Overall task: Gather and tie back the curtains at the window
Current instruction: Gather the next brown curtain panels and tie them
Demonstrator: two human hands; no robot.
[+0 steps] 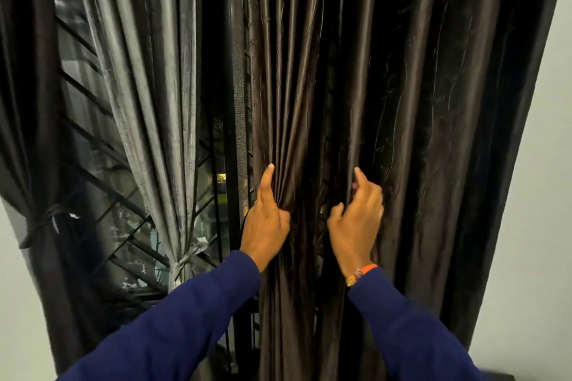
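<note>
A dark brown satin curtain [402, 102] hangs loose over the right half of the window. My left hand [266, 223] pinches several of its folds at the left edge, forefinger pointing up. My right hand [356, 219] grips folds a little to the right, fingers curled into the cloth. A grey curtain [154, 86] at centre left is gathered and bound low down with a grey tie [185, 260]. A dark curtain [28, 102] at the far left is bound with a dark tie [46, 219].
Between the tied curtains, the window [93, 164] shows a black diagonal metal grille with darkness outside. A dark vertical frame post [235, 102] stands beside the brown curtain. Pale walls [532, 226] flank the window on both sides.
</note>
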